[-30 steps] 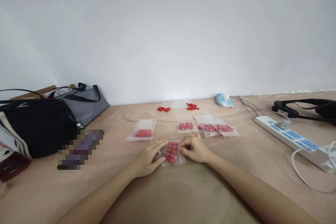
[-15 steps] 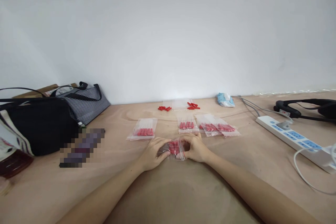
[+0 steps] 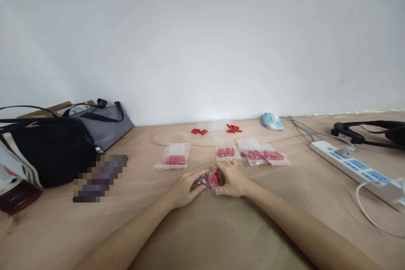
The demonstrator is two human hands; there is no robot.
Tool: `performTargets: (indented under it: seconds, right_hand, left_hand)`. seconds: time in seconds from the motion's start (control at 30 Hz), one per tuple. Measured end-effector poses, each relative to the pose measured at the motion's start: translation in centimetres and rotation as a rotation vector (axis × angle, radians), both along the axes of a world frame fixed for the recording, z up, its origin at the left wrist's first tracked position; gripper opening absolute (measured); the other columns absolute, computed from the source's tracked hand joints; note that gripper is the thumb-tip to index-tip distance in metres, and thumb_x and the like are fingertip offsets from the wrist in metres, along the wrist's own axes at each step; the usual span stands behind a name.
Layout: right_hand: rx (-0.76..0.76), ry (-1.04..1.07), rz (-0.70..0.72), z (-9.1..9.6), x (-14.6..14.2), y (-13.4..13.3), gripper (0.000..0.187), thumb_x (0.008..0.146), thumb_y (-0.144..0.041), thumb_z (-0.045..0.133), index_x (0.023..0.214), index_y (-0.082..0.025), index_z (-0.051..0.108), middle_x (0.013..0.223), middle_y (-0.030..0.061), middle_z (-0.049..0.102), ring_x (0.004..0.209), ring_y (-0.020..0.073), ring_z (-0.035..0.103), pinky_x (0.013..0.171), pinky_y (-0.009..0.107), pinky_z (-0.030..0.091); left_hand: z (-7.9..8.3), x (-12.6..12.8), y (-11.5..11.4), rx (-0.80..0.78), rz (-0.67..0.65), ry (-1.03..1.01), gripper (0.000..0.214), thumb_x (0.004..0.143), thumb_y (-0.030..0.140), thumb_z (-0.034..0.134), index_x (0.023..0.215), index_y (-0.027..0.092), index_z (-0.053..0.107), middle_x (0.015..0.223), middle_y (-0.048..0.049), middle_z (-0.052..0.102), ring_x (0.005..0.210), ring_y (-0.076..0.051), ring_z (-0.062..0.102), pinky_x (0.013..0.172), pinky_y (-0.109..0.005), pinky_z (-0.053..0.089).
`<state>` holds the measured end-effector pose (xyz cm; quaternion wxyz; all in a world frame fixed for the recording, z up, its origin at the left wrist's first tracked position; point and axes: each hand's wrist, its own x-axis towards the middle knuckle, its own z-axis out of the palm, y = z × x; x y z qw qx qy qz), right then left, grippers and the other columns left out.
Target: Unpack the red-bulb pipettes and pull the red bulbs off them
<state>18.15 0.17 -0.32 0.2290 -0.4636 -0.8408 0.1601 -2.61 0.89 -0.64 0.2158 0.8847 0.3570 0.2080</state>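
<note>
Between my two hands is a small clear zip bag (image 3: 212, 182) with red pieces inside, held just over the table. My left hand (image 3: 187, 189) is closed on the bag's left side, fingers above and thumb below. On the other side, my right hand (image 3: 233, 180) pinches the end with the red zip line. Beyond them lie more filled bags of red pieces: one bag (image 3: 172, 156) to the left, one bag (image 3: 226, 149) straight ahead, and overlapping bags (image 3: 274, 154) to the right. My fingers partly cover the held bag.
Loose red pieces (image 3: 199, 131) lie near the wall, with another loose red pile (image 3: 233, 128) beside flat clear bags (image 3: 216, 125). A blue-white packet (image 3: 272, 121), power strip (image 3: 354, 168) and black headset (image 3: 363, 131) are right. A black bag (image 3: 57, 152) and striped bag (image 3: 101, 122) stand left.
My right hand has moved slightly left, closer to my left hand. The held bag is more bunched up, and its zip end now tilts differently. Both hands keep their hold.
</note>
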Motion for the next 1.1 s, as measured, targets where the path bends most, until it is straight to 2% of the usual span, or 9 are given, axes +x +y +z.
performTargets:
  seconds: [0.13,0.3,0.47,0.57,0.67,0.8,0.93,1.0,1.1]
  right_hand:
    - [0.004,-0.005,0.03,0.5,0.6,0.0,0.034,0.061,-0.035,0.067,0.088,-0.018,0.053,0.083,0.0025,0.061,0.081,0.019,0.052,0.077,0.034,0.029]
    - [0.048,-0.049,0.102,0.7,0.8,-0.4,0.045,0.061,-0.047,0.068,0.096,-0.022,0.056,0.103,0.0047,0.059,0.095,0.0231,0.05,0.079,0.036,0.029]
    - [0.034,-0.064,0.032,0.6,0.6,-0.3,0.031,0.062,-0.032,0.067,0.089,-0.019,0.057,0.087,0.0026,0.063,0.085,0.0203,0.055,0.073,0.031,0.032]
    - [0.107,-0.027,0.148,0.3,1.3,0.1,0.024,0.067,-0.027,0.063,0.09,-0.019,0.058,0.09,0.0037,0.063,0.087,0.0194,0.056,0.076,0.031,0.034]
    - [0.118,0.04,0.257,0.1,2.1,0.3,0.02,0.075,-0.031,0.058,0.092,-0.021,0.058,0.096,0.004,0.062,0.091,0.0176,0.055,0.079,0.03,0.034]
    - [0.068,-0.085,0.137,0.5,1.9,0.0,0.029,0.071,-0.039,0.061,0.09,-0.019,0.054,0.091,0.005,0.061,0.086,0.0199,0.055,0.076,0.032,0.034]
    - [0.085,-0.278,0.039,1.0,0.9,-0.5,0.035,0.069,-0.044,0.061,0.088,-0.016,0.051,0.094,0.0116,0.059,0.088,0.0257,0.054,0.077,0.037,0.033]
    - [0.047,-0.263,0.01,1.0,0.7,-0.5,0.035,0.068,-0.043,0.062,0.087,-0.016,0.051,0.091,0.011,0.06,0.085,0.0248,0.055,0.075,0.035,0.034]
    - [-0.093,-0.108,0.027,0.6,0.9,-0.1,0.035,0.062,-0.035,0.066,0.088,-0.017,0.051,0.077,0.0029,0.062,0.07,0.0176,0.056,0.064,0.027,0.037]
  left_hand:
    - [0.1,0.0,0.0,-0.025,-0.004,-0.001,0.041,0.082,0.024,0.048,0.122,0.022,0.045,0.123,-0.0049,0.054,0.11,-0.018,0.052,0.093,-0.033,0.041]
    - [0.2,0.0,-0.1,-0.025,0.005,0.004,0.044,0.08,0.025,0.05,0.124,0.022,0.044,0.123,-0.0046,0.054,0.11,-0.019,0.052,0.094,-0.034,0.04]
    - [0.2,-0.1,0.1,-0.03,0.001,0.079,0.045,0.081,0.032,0.05,0.124,0.019,0.044,0.126,-0.0078,0.05,0.115,-0.021,0.047,0.097,-0.037,0.038]
    - [0.1,-0.2,0.1,-0.023,-0.008,0.098,0.046,0.082,0.033,0.05,0.125,0.02,0.042,0.128,-0.0074,0.048,0.116,-0.021,0.046,0.097,-0.038,0.037]
    - [0.2,-0.3,-0.1,0.018,-0.015,0.098,0.049,0.082,0.033,0.05,0.128,0.022,0.038,0.131,-0.007,0.045,0.119,-0.021,0.043,0.099,-0.039,0.035]
    - [0.2,-0.4,-0.3,0.078,-0.069,0.083,0.047,0.083,0.033,0.048,0.128,0.024,0.038,0.13,-0.0056,0.046,0.122,-0.021,0.039,0.103,-0.041,0.03]
    - [0.1,-0.5,-0.3,0.055,-0.099,0.068,0.042,0.084,0.032,0.046,0.126,0.024,0.042,0.126,-0.0049,0.051,0.116,-0.02,0.046,0.099,-0.037,0.036]
    - [0.2,-0.4,-0.2,0.042,-0.097,0.073,0.042,0.084,0.032,0.047,0.124,0.022,0.044,0.125,-0.0052,0.052,0.115,-0.019,0.047,0.099,-0.036,0.037]
    - [0.4,-0.3,-0.1,0.023,-0.079,0.097,0.042,0.083,0.034,0.048,0.123,0.02,0.046,0.124,-0.0063,0.053,0.115,-0.02,0.047,0.1,-0.038,0.035]
